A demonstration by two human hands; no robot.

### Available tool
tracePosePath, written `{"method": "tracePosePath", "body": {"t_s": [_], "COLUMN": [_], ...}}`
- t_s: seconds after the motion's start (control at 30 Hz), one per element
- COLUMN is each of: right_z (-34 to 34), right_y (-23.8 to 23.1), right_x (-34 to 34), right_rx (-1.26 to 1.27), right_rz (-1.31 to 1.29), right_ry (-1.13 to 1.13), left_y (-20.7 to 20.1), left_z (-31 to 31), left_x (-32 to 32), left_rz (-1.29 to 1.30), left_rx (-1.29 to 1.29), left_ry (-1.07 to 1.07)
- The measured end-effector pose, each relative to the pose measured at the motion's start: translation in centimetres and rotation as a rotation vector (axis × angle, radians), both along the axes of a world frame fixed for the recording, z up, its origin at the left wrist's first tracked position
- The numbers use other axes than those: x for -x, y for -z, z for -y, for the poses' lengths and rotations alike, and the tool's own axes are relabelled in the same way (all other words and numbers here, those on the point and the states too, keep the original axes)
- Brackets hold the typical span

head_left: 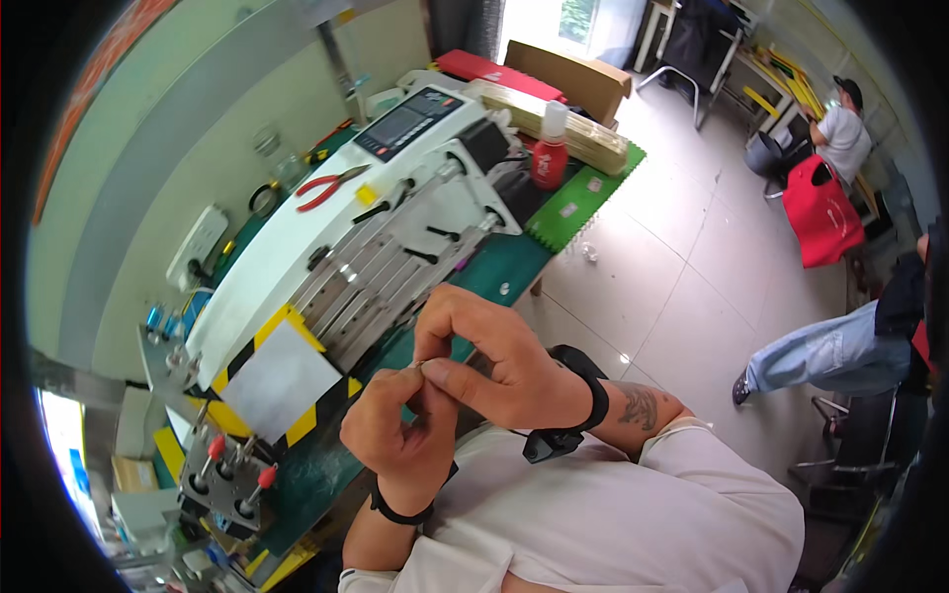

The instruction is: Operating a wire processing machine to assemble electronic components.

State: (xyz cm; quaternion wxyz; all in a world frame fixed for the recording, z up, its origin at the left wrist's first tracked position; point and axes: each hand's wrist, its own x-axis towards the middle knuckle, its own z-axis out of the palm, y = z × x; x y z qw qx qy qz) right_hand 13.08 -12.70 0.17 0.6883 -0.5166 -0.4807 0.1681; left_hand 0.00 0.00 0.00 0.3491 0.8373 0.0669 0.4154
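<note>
Slightly left of centre and below the middle of my distant view, I can make out a tiny piece pinched where the fingertips of the left hand and right hand meet. It is held up off any surface. Fingers cover nearly all of it, so I cannot tell its shape, colour or tilt.

A workbench with a dark green top carries a long white machine with metal rails. A clamp fixture with red-tipped handles stands nearer, and a small white scrap lies near the edge. At the far end lies a bright green mat with a toothed edge; whether the red bottle stands on it is hard to tell.
</note>
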Motion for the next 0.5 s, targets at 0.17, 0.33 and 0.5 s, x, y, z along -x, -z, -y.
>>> {"method": "tracePosePath", "body": {"t_s": [0.17, 0.33, 0.5], "right_z": [7.3, 18.4, 18.1], "right_y": [1.8, 7.2, 13.6], "right_x": [-4.6, -13.0, -20.6], "right_rx": [-0.026, 0.306, 0.399], "right_rz": [0.153, 0.167, 0.421], "right_ry": [0.382, 0.996, 1.137], "left_y": [0.2, 0.2, 7.1], "left_z": [5.4, 5.5, 4.9], "left_x": [-6.0, -8.3, -13.1], "left_rz": [-0.109, -0.198, -0.371], "left_rx": [-0.06, -0.185, -0.097], "left_ry": [0.228, 0.307, 0.465]}}
